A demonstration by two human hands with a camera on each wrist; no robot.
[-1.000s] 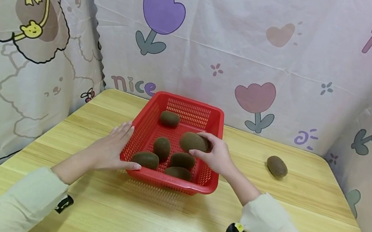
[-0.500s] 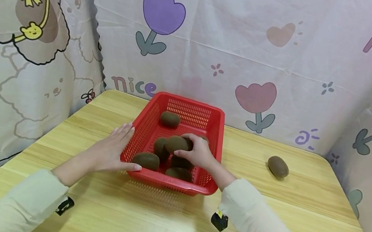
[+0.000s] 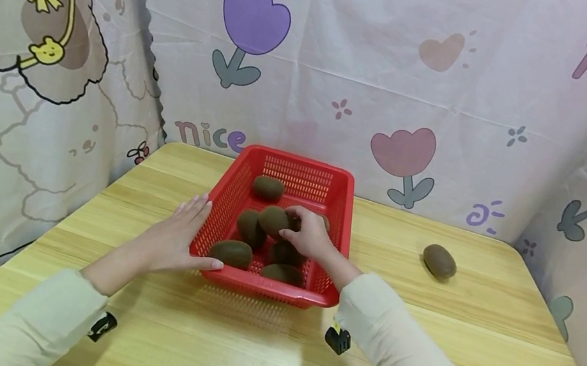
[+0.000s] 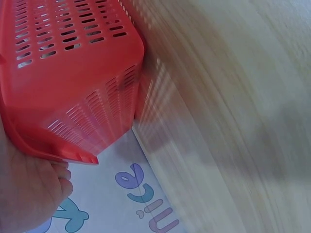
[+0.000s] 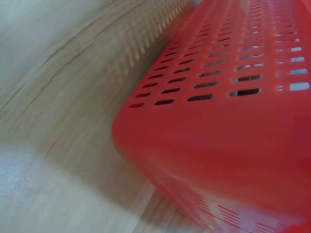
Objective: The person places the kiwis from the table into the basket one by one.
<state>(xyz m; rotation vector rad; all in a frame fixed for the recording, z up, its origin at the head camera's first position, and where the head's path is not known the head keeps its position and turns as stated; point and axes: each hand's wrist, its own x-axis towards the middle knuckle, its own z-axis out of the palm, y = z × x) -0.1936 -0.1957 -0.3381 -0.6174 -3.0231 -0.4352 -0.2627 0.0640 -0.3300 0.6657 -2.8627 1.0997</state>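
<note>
In the head view, my right hand (image 3: 308, 234) reaches into a red plastic basket (image 3: 276, 285) and grips a kiwi (image 3: 274, 222) between thumb and fingers. That kiwi overlaps another kiwi (image 3: 250, 227) on its left. My left hand (image 3: 170, 237) rests on the basket's front left corner, fingers straight along the left rim and thumb over the front rim. More kiwis lie in the basket: one at the back (image 3: 267, 188), one front left (image 3: 232, 253), one at the front wall (image 3: 283, 274). Others are partly hidden by the right hand.
One loose kiwi (image 3: 439, 261) lies on the wooden table (image 3: 478, 330), right of the basket. Printed cloth (image 3: 315, 51) hangs behind and at both sides. The wrist views show mostly the basket's slotted outer walls (image 4: 73, 87) and the tabletop.
My right hand has moved left inside the basket with the gripped kiwi. The kiwi beside it has shifted slightly left. My left hand stays on the rim.
</note>
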